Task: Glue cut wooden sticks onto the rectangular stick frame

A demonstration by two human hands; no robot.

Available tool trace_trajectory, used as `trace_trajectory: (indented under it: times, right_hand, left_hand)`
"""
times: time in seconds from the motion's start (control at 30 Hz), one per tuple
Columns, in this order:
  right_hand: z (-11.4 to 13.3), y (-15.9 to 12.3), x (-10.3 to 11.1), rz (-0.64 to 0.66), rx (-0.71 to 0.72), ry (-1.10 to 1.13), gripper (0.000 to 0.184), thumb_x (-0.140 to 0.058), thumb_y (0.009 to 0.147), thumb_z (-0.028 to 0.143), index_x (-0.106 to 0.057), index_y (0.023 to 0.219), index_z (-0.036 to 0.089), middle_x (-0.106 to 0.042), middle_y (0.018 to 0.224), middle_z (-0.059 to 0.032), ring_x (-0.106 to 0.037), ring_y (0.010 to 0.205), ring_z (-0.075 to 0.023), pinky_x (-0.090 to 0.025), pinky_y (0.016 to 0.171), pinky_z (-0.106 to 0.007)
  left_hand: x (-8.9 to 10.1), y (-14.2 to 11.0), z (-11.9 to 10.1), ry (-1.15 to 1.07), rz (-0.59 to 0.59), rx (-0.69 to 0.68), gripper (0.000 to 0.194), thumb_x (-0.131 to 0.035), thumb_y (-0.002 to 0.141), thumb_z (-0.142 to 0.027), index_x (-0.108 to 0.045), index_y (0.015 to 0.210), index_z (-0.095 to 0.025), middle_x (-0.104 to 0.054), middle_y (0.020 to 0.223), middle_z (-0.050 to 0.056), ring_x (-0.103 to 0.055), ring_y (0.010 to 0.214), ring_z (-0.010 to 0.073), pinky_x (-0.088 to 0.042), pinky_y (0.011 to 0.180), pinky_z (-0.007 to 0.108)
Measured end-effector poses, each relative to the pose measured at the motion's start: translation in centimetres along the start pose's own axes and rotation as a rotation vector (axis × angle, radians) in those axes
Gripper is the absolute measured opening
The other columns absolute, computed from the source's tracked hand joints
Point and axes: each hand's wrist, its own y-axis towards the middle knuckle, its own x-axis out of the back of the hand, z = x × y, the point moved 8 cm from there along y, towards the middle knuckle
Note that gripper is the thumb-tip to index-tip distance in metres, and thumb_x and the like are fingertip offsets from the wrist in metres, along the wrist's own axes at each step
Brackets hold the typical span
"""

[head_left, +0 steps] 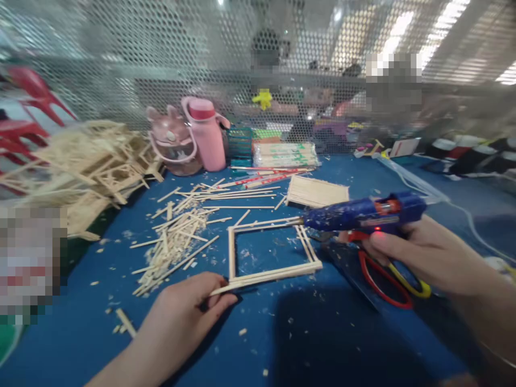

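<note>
the frame point(278, 273) is over the blue table point(250, 349), between the two hands. the left hand point(189, 306) pinches the frame's near left corner between thumb and fingers. the right hand point(435, 252) is curled around the gun point(342, 215), right of the frame, with the nozzle at the frame's far right corner; whether they touch, i cannot tell. left of the frame lie loose sticks point(177, 242); beyond it, a bottle point(207, 140); to its right, scissors point(367, 275), below the right hand.
</note>
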Motion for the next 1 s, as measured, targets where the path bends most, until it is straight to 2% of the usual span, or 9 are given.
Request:
trace_trajectory:
  times: [0.1, 0.23, 0.33, 0.43, 0.5, 0.57, 0.67, 0.87, 1.0]
  right_hand:
    - [3.6, 2.0, -4.1, 0.159, 0.137, 0.056, 0.031, -0.052, 0.085, 0.040, -0.059, 0.108, 0.021, -0.056, 0.063, 0.0015, -0.050, 0.053, -0.0122, -0.043, 0.048, -0.022]
    - [7.4, 4.0, -7.9, 0.209, 0.250, 0.031, 0.036, -0.050, 0.086, 0.042, -0.057, 0.114, 0.020, -0.059, 0.072, -0.0019, -0.053, 0.064, -0.0155, -0.047, 0.062, -0.028]
    - [7.6, 4.6, -9.4, 0.215, 0.180, 0.142, 0.040, -0.045, 0.088, 0.046, -0.055, 0.115, 0.019, -0.061, 0.078, -0.0033, -0.049, 0.054, -0.0120, -0.045, 0.051, -0.025]
    - [6.6, 4.2, -10.6, 0.275, 0.142, 0.164, 0.037, -0.046, 0.087, 0.047, -0.058, 0.109, 0.019, -0.058, 0.070, -0.0008, -0.047, 0.052, -0.0104, -0.042, 0.047, -0.022]
    - [5.9, 4.0, -10.9, 0.308, 0.144, 0.115, 0.035, -0.048, 0.087, 0.046, -0.060, 0.107, 0.020, -0.056, 0.064, 0.0008, -0.047, 0.053, -0.0104, -0.041, 0.048, -0.021]
    - [5.2, 3.9, -10.8, 0.337, 0.141, 0.083, 0.035, -0.047, 0.088, 0.045, -0.060, 0.108, 0.020, -0.058, 0.068, -0.0002, -0.048, 0.054, -0.0103, -0.041, 0.049, -0.021]
    - [4.9, 4.1, -9.9, 0.347, 0.150, 0.028, 0.035, -0.045, 0.089, 0.045, -0.060, 0.108, 0.020, -0.061, 0.075, -0.0022, -0.050, 0.055, -0.0103, -0.042, 0.049, -0.021]
    - [6.4, 3.3, -8.7, 0.391, 0.277, -0.168, 0.020, -0.051, 0.086, 0.036, -0.064, 0.092, 0.021, -0.065, 0.077, -0.0007, -0.057, 0.067, -0.0136, -0.045, 0.060, -0.023]
    - [7.0, 2.9, -8.7, 0.380, 0.324, -0.274, 0.019, -0.052, 0.085, 0.035, -0.060, 0.075, 0.021, -0.061, 0.067, 0.0006, -0.053, 0.060, -0.0128, -0.043, 0.056, -0.023]
  left_hand:
    - [-0.4, -0.4, -0.4, 0.018, 0.046, -0.029, 0.028, -0.049, 0.086, -0.033, -0.045, 0.063, -0.018, -0.053, 0.065, -0.002, -0.050, 0.058, 0.0092, -0.037, 0.056, 0.019]
    - [0.1, -1.0, -1.0, -0.004, 0.032, -0.050, 0.023, -0.049, 0.085, -0.032, -0.046, 0.067, -0.018, -0.056, 0.073, 0.000, -0.053, 0.064, 0.0111, -0.038, 0.058, 0.020]
    - [0.2, -1.4, -1.7, 0.000, 0.038, -0.107, 0.022, -0.051, 0.084, -0.037, -0.050, 0.071, -0.019, -0.060, 0.076, 0.001, -0.055, 0.065, 0.0120, -0.038, 0.055, 0.020]
    - [-0.9, -1.7, -2.1, 0.021, 0.128, -0.186, 0.020, -0.051, 0.084, -0.037, -0.054, 0.075, -0.020, -0.064, 0.075, 0.001, -0.057, 0.061, 0.0113, -0.038, 0.051, 0.019]
    - [-1.9, -1.9, -2.4, 0.044, 0.201, -0.247, 0.015, -0.053, 0.083, -0.035, -0.057, 0.079, -0.021, -0.066, 0.075, 0.000, -0.059, 0.060, 0.0112, -0.038, 0.050, 0.018]
    - [-2.2, -2.0, -2.6, 0.067, 0.229, -0.274, 0.013, -0.052, 0.084, -0.032, -0.059, 0.085, -0.022, -0.067, 0.077, -0.001, -0.061, 0.063, 0.0120, -0.040, 0.052, 0.018]
    - [-1.9, -2.1, -2.6, 0.077, 0.225, -0.234, 0.014, -0.049, 0.086, -0.032, -0.060, 0.086, -0.023, -0.068, 0.080, -0.001, -0.063, 0.068, 0.0130, -0.043, 0.056, 0.019]
    - [-1.7, -2.0, -2.5, 0.076, 0.239, -0.204, 0.020, -0.044, 0.088, -0.035, -0.060, 0.090, -0.023, -0.067, 0.081, 0.000, -0.064, 0.072, 0.0165, -0.043, 0.059, 0.023]
    - [-2.1, -1.9, -2.3, 0.086, 0.251, -0.199, 0.018, -0.045, 0.088, -0.034, -0.060, 0.089, -0.023, -0.067, 0.079, 0.000, -0.064, 0.070, 0.0170, -0.041, 0.055, 0.023]
